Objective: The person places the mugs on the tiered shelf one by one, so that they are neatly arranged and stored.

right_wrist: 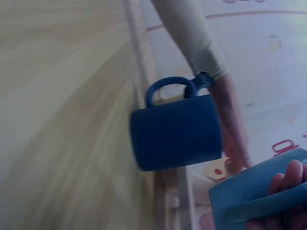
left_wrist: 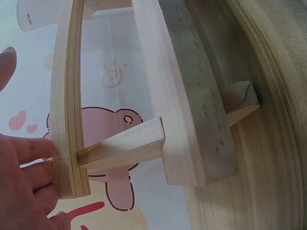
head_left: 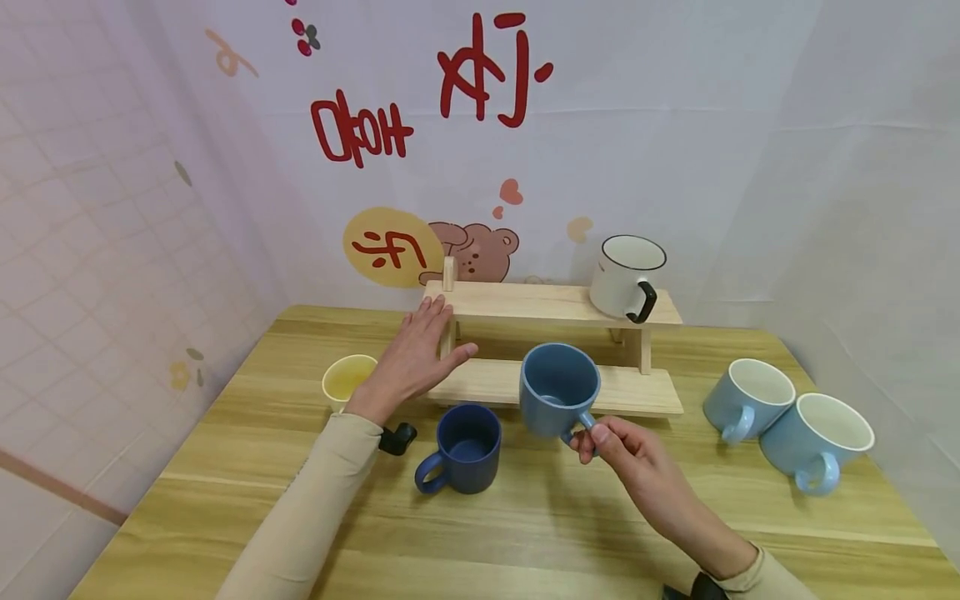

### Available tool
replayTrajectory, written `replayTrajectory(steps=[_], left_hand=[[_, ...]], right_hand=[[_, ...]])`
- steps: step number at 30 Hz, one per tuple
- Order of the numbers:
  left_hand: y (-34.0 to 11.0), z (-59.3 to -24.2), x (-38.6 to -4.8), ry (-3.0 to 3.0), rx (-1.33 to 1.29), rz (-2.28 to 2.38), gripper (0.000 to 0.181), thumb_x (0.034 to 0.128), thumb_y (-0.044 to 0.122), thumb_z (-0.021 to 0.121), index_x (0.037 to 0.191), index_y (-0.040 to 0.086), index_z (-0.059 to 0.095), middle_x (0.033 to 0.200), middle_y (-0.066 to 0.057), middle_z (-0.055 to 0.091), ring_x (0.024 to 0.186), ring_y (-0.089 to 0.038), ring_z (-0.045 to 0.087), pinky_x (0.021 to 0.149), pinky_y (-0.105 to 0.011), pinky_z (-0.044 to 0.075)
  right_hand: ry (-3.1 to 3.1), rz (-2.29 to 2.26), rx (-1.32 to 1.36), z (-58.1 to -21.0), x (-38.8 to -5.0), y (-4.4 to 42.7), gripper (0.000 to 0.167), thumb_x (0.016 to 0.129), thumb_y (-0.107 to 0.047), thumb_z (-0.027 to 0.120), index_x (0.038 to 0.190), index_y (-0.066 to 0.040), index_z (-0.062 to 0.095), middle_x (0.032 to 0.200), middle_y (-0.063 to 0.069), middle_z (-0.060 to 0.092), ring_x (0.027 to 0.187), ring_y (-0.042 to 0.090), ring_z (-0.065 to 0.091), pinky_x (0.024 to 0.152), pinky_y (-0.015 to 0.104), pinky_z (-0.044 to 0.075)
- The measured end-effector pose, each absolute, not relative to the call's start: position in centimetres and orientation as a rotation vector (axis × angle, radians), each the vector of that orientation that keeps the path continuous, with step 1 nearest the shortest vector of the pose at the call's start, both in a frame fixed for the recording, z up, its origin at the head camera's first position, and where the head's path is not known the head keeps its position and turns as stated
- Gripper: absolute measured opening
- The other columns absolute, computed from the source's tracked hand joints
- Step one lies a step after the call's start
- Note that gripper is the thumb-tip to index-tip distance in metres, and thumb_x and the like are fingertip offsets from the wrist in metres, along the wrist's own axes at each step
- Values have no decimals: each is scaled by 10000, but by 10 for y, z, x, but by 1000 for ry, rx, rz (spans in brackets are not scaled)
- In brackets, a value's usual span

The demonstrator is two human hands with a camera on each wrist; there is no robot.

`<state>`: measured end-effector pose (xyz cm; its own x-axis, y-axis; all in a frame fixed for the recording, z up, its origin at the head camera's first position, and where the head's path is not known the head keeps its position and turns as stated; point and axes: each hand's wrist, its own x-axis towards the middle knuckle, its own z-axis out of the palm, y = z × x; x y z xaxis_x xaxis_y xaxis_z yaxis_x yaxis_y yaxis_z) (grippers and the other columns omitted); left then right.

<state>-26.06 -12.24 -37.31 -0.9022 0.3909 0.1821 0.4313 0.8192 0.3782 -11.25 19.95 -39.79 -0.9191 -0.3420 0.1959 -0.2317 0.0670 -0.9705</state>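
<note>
My right hand (head_left: 641, 467) pinches the handle of a grey-blue mug (head_left: 558, 390), held tilted in front of the lower board of a two-level wooden rack (head_left: 517, 302). The same mug (right_wrist: 259, 184) is at the lower right of the right wrist view. My left hand (head_left: 412, 354) lies with straight fingers on the left end of the rack's top board; in the left wrist view its fingertips touch the board's end (left_wrist: 69, 177). A dark blue mug (head_left: 468, 450) stands upright on the table between my arms, handle to the left.
A white mug (head_left: 626, 279) with a black handle stands on the right of the top board. Two light blue mugs (head_left: 750, 400) stand at the table's right, and a yellow cup (head_left: 348, 379) is beside my left forearm. A patterned cloth (head_left: 675, 125) hangs behind.
</note>
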Motion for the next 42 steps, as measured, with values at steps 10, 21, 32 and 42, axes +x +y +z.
replayTrajectory(steps=[10,21,32,42], left_hand=[[-122,-373,-260,-2895,-660,-639,922,1007,682,452,1621,11,295,1721,-135,154,1596,-290,56,1278,-488,53],[-123,-374,-261,-2876,-673,-631,901,1020,662,446,1616,2,301,1714,-152,176,1594,-304,74,1275,-513,87],[-123,-373,-262,-2867,-673,-645,905,1011,660,471,1614,5,311,1712,-152,183,1594,-304,76,1274,-517,92],[-122,-373,-261,-2882,-671,-635,913,1009,679,454,1615,11,312,1715,-141,180,1594,-300,83,1276,-503,76]], right_hand=[[2145,-2180,-680,-379,-124,192,311,1130,-80,398,944,65,600,1029,26,701,1067,201,665,998,259,500],[2140,-2314,-621,-365,-148,181,312,1134,-155,421,980,68,576,937,21,647,1063,204,677,1047,255,479],[2105,-2469,-567,-347,-177,174,310,1119,-225,483,973,20,602,920,34,638,1073,234,648,1054,295,485],[2123,-2515,-515,-341,-206,173,314,1104,-246,519,959,15,618,904,24,659,1090,213,649,1053,304,480]])
